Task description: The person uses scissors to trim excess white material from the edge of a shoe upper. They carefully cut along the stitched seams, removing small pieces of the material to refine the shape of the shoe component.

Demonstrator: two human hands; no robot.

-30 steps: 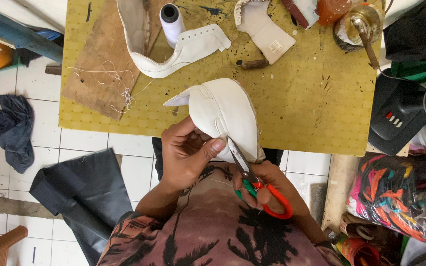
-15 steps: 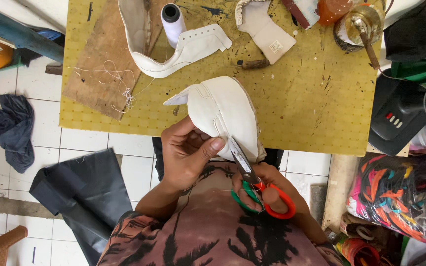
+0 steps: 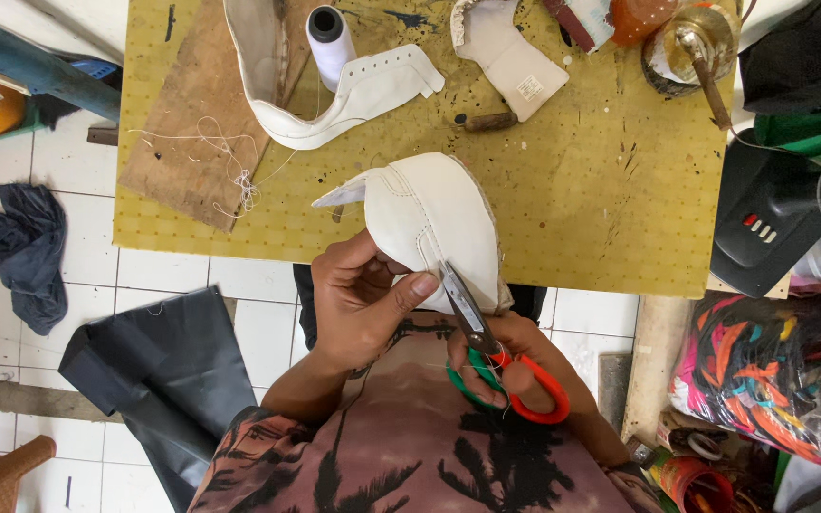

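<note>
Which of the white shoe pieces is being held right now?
The rounded white shoe piece at the table's near edge, gripped by the left hand; the other two lie untouched farther back.

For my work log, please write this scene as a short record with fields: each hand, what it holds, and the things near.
left hand: left hand grips the white shoe upper, thumb pressed on its lower edge
right hand: right hand holds the scissors, fingers through the orange and green handles
scissors: blades at the lower edge of the upper
surface: yellow pegboard table
nearby: second white upper, white thread spool, brown board with loose thread
floor: black sheet, white tiles
</note>
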